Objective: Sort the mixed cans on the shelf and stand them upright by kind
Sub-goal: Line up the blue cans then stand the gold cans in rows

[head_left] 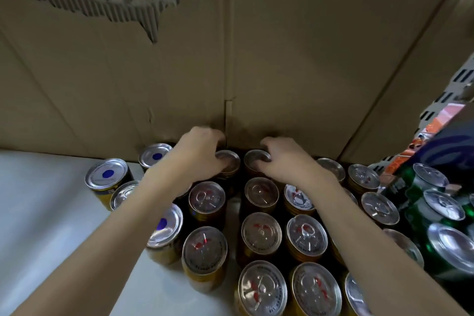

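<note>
Reaching to the back row, the person is working both hands at the foot of the torn brown corrugated cardboard wall (295, 59), which serves here as the landmark. The left hand (200, 151) is curling its fingers over the rim of a gold-sided can with a plain silver lid (228, 161) standing just in front of the cardboard's centre fold, and the right hand (282, 159) is closing its grip the same way on a matching gold can (255, 159) just beside it; both cans are upright and appear to be getting nudged into line, though whether they are lifted or only pressed cannot be told. Nearer the camera from the cardboard, upright gold cans with ring-pull lids printed in red (261, 233) are standing in rows, so that kind looks largely grouped. To the left of those rows, silver-lidded cans marked with a blue dot (107, 174) are sitting looser, one tilted, and look like the next kind needing squaring up. To the right, green cans with silver tops (443, 205) are clustering by themselves. The next move probably calls for a firm top grasp and a short slide without knocking neighbours packed closely around. The pale white shelf (46, 213) is showing bare at the left, and a perforated white metal panel (459, 79) and blurred shop goods are showing beyond the cardboard's right edge.
</note>
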